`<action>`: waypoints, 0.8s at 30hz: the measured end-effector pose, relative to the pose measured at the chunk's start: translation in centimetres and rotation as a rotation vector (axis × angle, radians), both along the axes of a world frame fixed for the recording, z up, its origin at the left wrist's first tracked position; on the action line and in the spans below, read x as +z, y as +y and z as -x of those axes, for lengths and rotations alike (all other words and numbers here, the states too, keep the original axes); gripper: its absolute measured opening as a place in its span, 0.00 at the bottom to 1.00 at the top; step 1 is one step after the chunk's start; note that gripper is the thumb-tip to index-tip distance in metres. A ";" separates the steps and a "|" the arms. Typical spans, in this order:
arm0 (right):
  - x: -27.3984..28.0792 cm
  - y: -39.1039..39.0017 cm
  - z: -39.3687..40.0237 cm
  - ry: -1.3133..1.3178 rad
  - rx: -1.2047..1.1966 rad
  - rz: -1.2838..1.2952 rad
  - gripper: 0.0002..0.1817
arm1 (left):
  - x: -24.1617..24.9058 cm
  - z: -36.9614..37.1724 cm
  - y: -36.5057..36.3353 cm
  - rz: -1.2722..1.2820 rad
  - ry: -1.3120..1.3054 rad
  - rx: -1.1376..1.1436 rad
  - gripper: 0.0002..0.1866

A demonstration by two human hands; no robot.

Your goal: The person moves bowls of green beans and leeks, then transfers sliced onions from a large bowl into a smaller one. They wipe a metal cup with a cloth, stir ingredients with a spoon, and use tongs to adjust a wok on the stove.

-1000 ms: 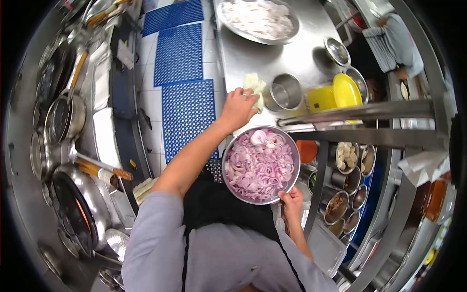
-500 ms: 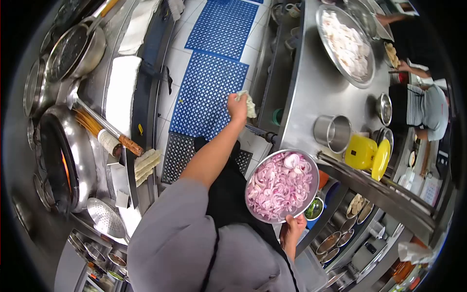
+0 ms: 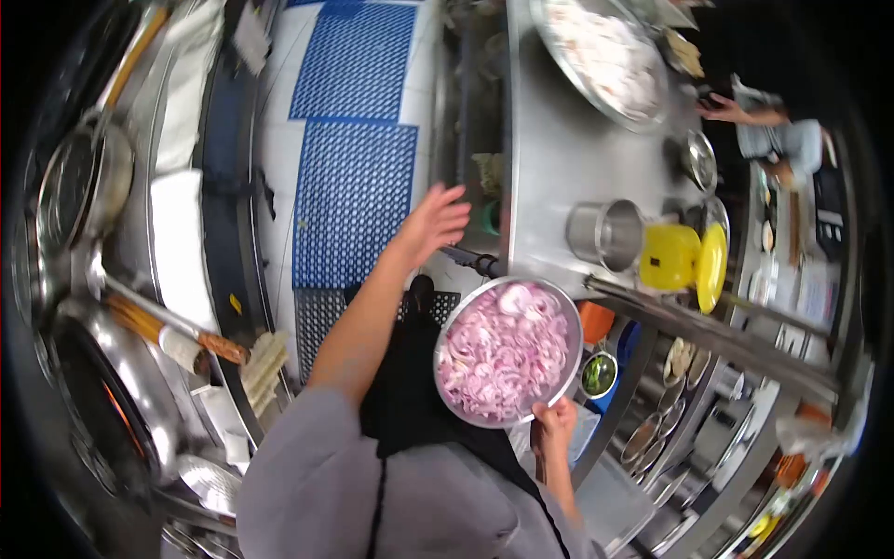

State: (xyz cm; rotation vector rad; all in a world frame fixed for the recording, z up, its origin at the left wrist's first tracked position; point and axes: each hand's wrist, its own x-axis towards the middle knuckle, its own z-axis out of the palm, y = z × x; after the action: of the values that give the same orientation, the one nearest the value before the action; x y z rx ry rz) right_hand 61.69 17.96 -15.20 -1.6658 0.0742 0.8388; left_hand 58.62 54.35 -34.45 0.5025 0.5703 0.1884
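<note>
My right hand [image 3: 556, 427] grips the near rim of a round metal bowl [image 3: 575, 321], thumb over the edge. Sliced red onions [image 3: 507, 354] fill the bowl, which is held at the front of my body. Stretched forward over the floor, my left hand [image 3: 434, 224] has its fingers spread and nothing in them. Just beyond its fingertips, a pale green cloth [image 3: 488, 172] shows against the dark shelving below the steel counter [image 3: 545, 158].
On the counter are a large bowl of pale pieces [image 3: 605, 65], a steel pot [image 3: 605, 233] and a yellow container [image 3: 669, 256]. A wok [image 3: 102, 391] with flame glow lies left. Blue mats [image 3: 354, 200] cover the floor. Another person [image 3: 778, 144] stands across the counter.
My left hand has let go of the cloth, which is now apart from it by the shelving. The view has shifted, and the onion bowl stays in my right hand.
</note>
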 end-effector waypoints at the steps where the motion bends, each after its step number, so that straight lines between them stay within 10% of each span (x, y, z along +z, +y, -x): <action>1: 0.1 0.7 -0.4 -0.008 0.014 -0.023 0.20 | 3.3 3.1 -1.1 0.019 -0.095 -0.052 0.41; 9: 0.6 7.0 -3.9 -0.041 0.304 -0.226 0.06 | 17.8 14.9 -6.8 -0.057 -0.112 -0.132 0.50; 17: 2.4 11.9 -6.1 -0.007 0.584 -0.178 0.09 | 17.7 16.0 -8.2 -0.032 0.114 0.126 0.42; 22: 3.8 14.0 -13.3 -1.759 0.352 0.122 0.13 | 19.8 15.4 -11.0 -0.070 0.129 0.345 0.40; 24: 1.2 14.4 -15.7 -1.810 0.419 0.302 0.16 | 18.7 15.7 -11.3 -0.047 0.132 0.428 0.39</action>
State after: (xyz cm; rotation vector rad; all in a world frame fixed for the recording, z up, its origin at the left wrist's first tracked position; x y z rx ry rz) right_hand 77.44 32.33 -14.05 -2.1769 -1.4564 -0.6697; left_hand 42.92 43.06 -15.79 0.4352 0.8011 0.5795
